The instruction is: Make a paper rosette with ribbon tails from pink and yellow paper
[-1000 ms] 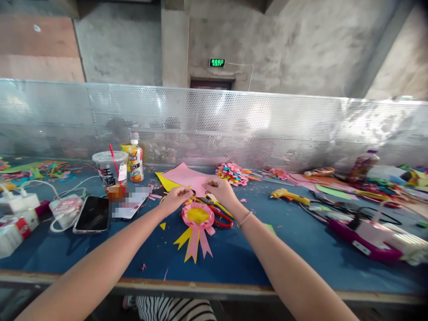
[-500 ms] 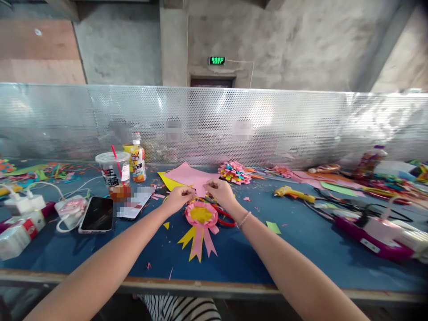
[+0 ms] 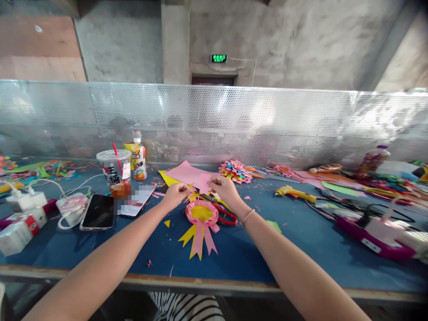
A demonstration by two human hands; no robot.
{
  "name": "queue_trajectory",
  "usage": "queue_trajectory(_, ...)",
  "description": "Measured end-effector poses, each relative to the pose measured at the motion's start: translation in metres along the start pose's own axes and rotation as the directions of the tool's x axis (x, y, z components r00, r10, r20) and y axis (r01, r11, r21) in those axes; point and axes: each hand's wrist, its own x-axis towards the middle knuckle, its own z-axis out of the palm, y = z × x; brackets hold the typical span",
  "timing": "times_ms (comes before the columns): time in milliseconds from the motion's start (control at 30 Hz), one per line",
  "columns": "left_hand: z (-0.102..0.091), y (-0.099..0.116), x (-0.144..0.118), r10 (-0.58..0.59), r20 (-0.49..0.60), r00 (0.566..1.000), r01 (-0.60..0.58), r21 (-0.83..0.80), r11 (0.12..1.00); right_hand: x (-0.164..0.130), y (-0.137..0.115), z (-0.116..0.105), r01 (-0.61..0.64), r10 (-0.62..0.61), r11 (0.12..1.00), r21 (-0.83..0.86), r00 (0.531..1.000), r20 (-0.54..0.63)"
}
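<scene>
Two hands meet over a blue table strewn with craft paper.

The left hand and right hand are curled, fingertips pinched; what they grip is too small to tell, just behind the pink-and-yellow rosette and red scissors.

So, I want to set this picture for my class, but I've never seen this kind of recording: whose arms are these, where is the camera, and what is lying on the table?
The camera sits on a person's head and looks forward and down, so the two bare arms are that person's own. There is no machine. The left hand and right hand meet over a blue table, pinching something small between them; what it is cannot be made out. Just below them lies a pink and yellow paper rosette with ribbon tails, beside red-handled scissors. Behind are pink paper sheets. To the left stand a plastic cup with a straw, a bottle and a phone; to the right lies a yellow glue gun.
</scene>
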Motion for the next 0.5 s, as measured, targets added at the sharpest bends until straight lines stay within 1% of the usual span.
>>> queue_trajectory(67, 0.001, -0.001, 0.000, -0.009, -0.055, 0.998, 0.010, 0.008, 1.000, 0.000, 0.000, 0.000, 0.003, -0.003, 1.000, 0.009, 1.000, 0.001)
queue_trajectory(133, 0.003, 0.000, -0.001, -0.009, -0.089, 0.996, 0.006, -0.035, 0.999, -0.001, 0.001, 0.002, 0.004, -0.005, 0.999, 0.044, 1.000, 0.007)
queue_trajectory(167, 0.004, 0.002, -0.002, 0.000, -0.079, 0.997, -0.006, -0.072, 0.997, -0.003, 0.001, 0.005, 0.001, -0.002, 0.998, 0.062, 1.000, 0.012)
queue_trajectory(233, 0.006, 0.008, -0.004, 0.042, -0.008, 0.999, -0.043, -0.134, 0.990, -0.006, 0.002, 0.011, 0.008, -0.009, 0.998, 0.068, 1.000, 0.022)
queue_trajectory(300, 0.007, 0.014, -0.006, 0.096, 0.071, 0.993, -0.088, -0.116, 0.989, -0.009, 0.000, 0.016, 0.038, -0.039, 0.999, 0.021, 0.999, 0.035)
queue_trajectory(367, 0.008, 0.018, -0.008, 0.118, 0.085, 0.989, -0.115, -0.039, 0.993, -0.011, -0.003, 0.017, 0.081, -0.077, 0.994, -0.068, 0.995, 0.056)
queue_trajectory(433, 0.007, 0.019, -0.008, 0.110, 0.048, 0.993, -0.110, 0.005, 0.994, -0.012, -0.009, 0.012, 0.137, -0.121, 0.965, -0.224, 0.989, 0.087)
queue_trajectory(467, 0.006, 0.018, -0.007, 0.095, 0.022, 0.995, -0.095, -0.003, 0.996, -0.012, -0.011, 0.006, 0.169, -0.140, 0.928, -0.333, 0.984, 0.110)
queue_trajectory(500, 0.005, 0.017, -0.006, 0.066, -0.006, 0.998, -0.066, -0.029, 0.997, -0.011, -0.013, 0.000, 0.201, -0.154, 0.867, -0.455, 0.978, 0.139)
